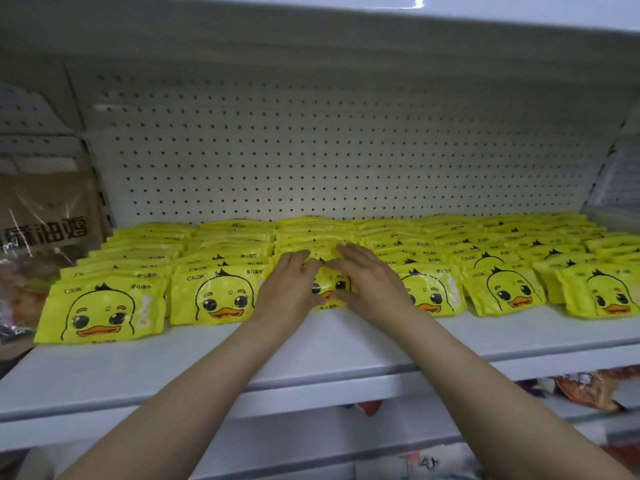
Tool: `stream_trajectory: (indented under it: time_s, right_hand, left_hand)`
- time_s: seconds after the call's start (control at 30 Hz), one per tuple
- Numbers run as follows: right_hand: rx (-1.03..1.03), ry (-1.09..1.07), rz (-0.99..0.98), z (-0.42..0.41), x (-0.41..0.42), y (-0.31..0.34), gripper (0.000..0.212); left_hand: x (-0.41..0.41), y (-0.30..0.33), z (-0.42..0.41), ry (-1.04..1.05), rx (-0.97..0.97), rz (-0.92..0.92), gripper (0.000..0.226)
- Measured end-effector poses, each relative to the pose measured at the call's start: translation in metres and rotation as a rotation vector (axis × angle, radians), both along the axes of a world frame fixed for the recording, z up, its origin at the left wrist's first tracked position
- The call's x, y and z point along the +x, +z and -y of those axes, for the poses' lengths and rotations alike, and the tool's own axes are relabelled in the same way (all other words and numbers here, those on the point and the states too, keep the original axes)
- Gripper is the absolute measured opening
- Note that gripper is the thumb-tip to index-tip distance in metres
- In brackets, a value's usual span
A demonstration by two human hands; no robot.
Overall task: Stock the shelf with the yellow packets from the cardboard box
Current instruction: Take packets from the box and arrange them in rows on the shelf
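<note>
On the white shelf (346, 344), in front of a perforated back panel (311, 150), yellow packets (221, 299) with a cartoon duck face lie in several rows that run from the front edge back toward the panel. Each row is shingled: the packets lean backward, overlapping like tiles, printed faces turned up and toward the camera, duck upright with its tuft toward the panel and its beak toward the shelf edge. Their long axis runs left to right, parallel to the shelf front.

Both hands are on the front packet (329, 289) of the middle row. The left hand (289, 289) lies over its left part and the right hand (372, 282) over its right part, fingers straight and close together, reaching over the top edge onto the packets behind. The thumbs nearly meet low over the duck's beak, so only the eyes and a strip of the bottom edge show between the palms. The hands press flat on it rather than curling round it.

At the far left stands a brown printed bag (48, 216) beside the first row. Below the shelf, other coloured goods (588, 389) show on a lower level, too blurred to identify
</note>
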State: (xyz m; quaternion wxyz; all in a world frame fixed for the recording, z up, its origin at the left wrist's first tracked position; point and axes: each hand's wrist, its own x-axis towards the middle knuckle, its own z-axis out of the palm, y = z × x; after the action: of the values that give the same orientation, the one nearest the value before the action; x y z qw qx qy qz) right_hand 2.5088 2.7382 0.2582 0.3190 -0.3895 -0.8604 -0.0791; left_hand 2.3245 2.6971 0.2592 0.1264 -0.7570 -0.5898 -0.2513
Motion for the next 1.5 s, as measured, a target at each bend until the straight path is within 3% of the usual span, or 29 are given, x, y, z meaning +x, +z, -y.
stream_trajectory:
  time_s: [0.13, 0.33, 0.53, 0.93, 1.13, 1.5]
  right_hand:
    - [-0.076, -0.068, -0.05, 0.008, 0.045, 0.016, 0.051]
    - [-0.175, -0.161, -0.022, 0.021, 0.123, 0.011, 0.057]
    - [-0.152, -0.067, 0.063, 0.011, 0.169, -0.004, 0.061]
    - [0.0, 0.022, 0.065, -0.038, 0.178, -0.015, 0.052]
    - [0.052, -0.003, 0.106, -0.044, 0.174, -0.015, 0.056]
    - [0.087, -0.049, 0.132, -0.056, 0.165, -0.012, 0.053]
  left_hand:
    - [0.031, 0.005, 0.005, -0.09, 0.085, 0.026, 0.067]
    - [0.106, 0.002, 0.003, -0.262, 0.036, 0.009, 0.071]
    - [0.129, -0.008, -0.013, -0.205, -0.011, -0.069, 0.081]
    - [0.153, -0.013, -0.031, -0.017, 0.118, -0.111, 0.099]
    - [0.161, -0.013, -0.035, 0.039, 0.176, -0.123, 0.081]
    - [0.153, -0.014, -0.043, 0.007, 0.152, -0.131, 0.086]
